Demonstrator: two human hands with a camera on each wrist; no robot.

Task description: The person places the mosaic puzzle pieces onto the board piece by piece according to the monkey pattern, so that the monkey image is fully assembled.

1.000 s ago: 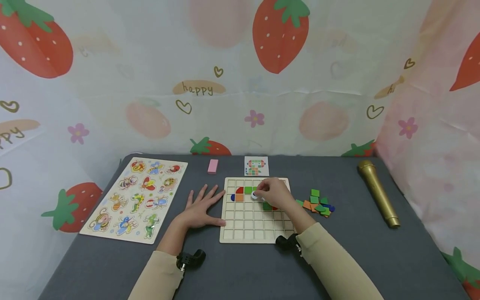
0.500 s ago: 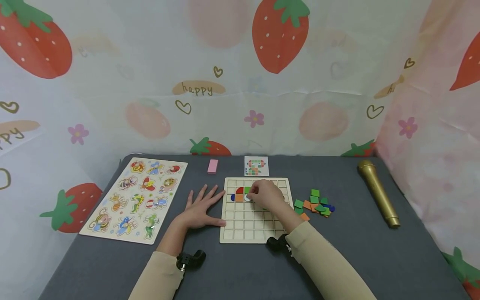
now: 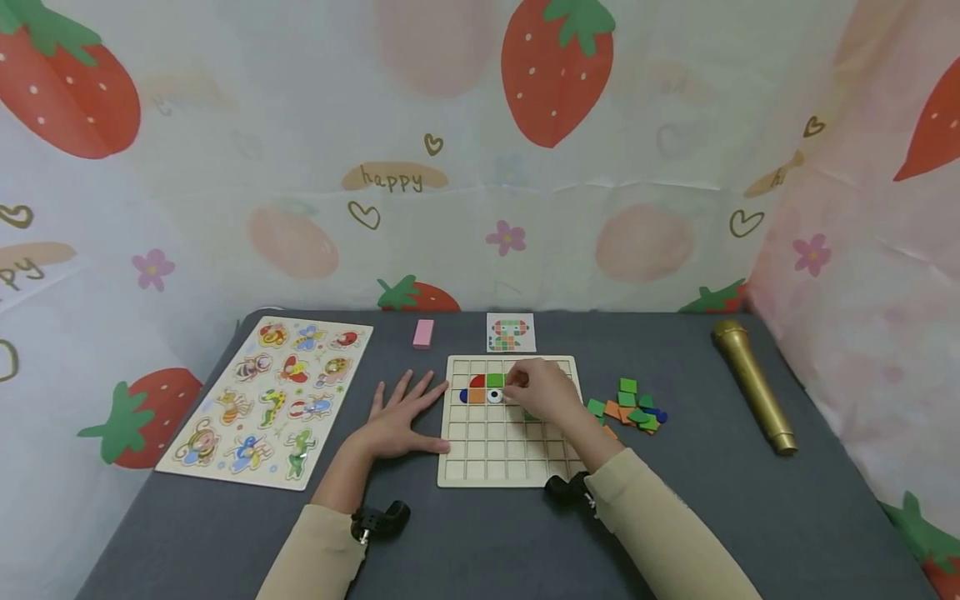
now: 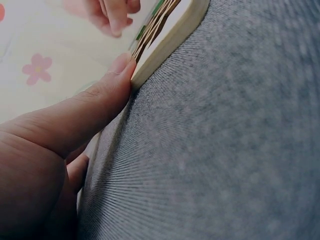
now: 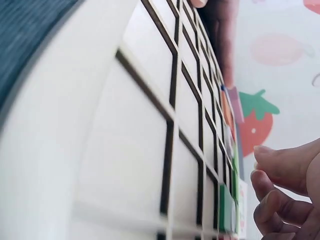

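A pale grid board lies on the table with coloured tiles in its upper rows. My left hand rests spread on the cloth, fingertip and thumb against the board's left edge; its thumb shows at the board's edge in the left wrist view. A white round eye tile sits in a cell beside an orange tile and below a green tile. Just right of it hovers my right hand, its thumb and forefinger near each other with nothing seen between them. It hides some of the board's right half.
Loose green, orange and blue pieces lie right of the board. A pattern card and a pink block are behind it. An insect picture board lies left, a gold microphone-shaped object far right.
My right hand has carried the eye tile left into the cell beside the orange tile, let go, and drawn slightly right. My left hand has stayed at the board's edge.
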